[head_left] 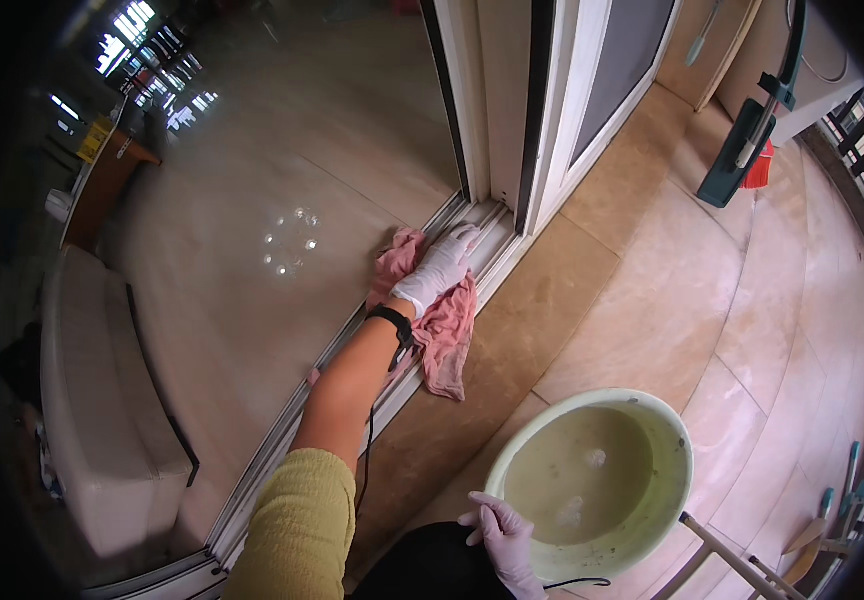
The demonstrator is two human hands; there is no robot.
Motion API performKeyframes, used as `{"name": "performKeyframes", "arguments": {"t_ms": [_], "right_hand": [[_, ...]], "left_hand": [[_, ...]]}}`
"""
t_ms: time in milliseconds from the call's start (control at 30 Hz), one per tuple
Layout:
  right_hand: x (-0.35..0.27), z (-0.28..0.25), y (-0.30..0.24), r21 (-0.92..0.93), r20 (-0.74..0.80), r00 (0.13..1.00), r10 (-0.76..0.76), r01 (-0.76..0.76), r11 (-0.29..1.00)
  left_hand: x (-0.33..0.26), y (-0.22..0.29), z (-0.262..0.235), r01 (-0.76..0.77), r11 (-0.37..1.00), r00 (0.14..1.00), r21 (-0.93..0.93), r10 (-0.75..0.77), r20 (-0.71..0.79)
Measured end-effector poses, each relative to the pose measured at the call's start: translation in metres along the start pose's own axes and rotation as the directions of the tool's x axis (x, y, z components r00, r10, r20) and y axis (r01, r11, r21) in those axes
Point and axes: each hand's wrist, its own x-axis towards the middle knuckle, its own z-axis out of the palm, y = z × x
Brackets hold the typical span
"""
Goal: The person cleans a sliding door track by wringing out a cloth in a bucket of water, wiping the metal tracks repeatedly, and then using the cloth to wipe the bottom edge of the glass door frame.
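My left hand (442, 268), in a white glove, presses a crumpled pink cloth (449, 345) onto the sliding-door track (342, 350). Its fingers are closed on the cloth and reach into the channel beside the door frame (505, 110). Part of the cloth hangs over the track's edge toward the tiles. My right hand (508, 545), gloved too, is held by my dark-clad knee, next to the near-left rim of a pale green basin (674, 440). Its fingers are loosely bent and apart, with nothing seen in them. Cloudy water (562, 470) with some foam stands in the basin.
A grey sofa (117, 400) stands on the glossy indoor floor at left. Brown tiles (642, 310) lie right of the track. A green-headed tool (737, 150) and red brush (758, 168) are at upper right. A metal frame (732, 560) stands beside the basin, lower right.
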Motion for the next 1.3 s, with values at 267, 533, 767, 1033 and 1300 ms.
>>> {"name": "performKeyframes", "arguments": {"t_ms": [267, 533, 767, 1033, 1300], "right_hand": [[0.001, -0.007, 0.004, -0.012, -0.038, 0.998, -0.059, 0.059, 0.998], [0.003, -0.003, 0.003, -0.017, -0.013, 0.998, -0.069, 0.069, 0.997], [-0.001, -0.004, 0.001, -0.043, -0.059, 0.997, -0.057, 0.055, 0.998], [0.000, -0.005, -0.001, -0.071, -0.057, 0.998, -0.041, 0.037, 0.997], [-0.001, 0.004, -0.008, -0.113, -0.022, 0.999, -0.039, 0.037, 0.993]], "left_hand": [[-0.124, 0.042, -0.075, 0.133, 0.988, 0.963, 0.081, -0.148, 0.227], [-0.169, 0.036, -0.125, 0.661, 0.748, 0.733, -0.064, -0.623, 0.274], [-0.057, 0.044, -0.118, 0.359, 0.673, 0.790, -0.647, -0.588, -0.173], [-0.086, 0.050, -0.060, 0.510, 0.805, 0.847, 0.303, -0.409, -0.339], [-0.036, 0.045, -0.043, 0.269, 0.784, 0.918, 0.559, -0.384, 0.097]]}}
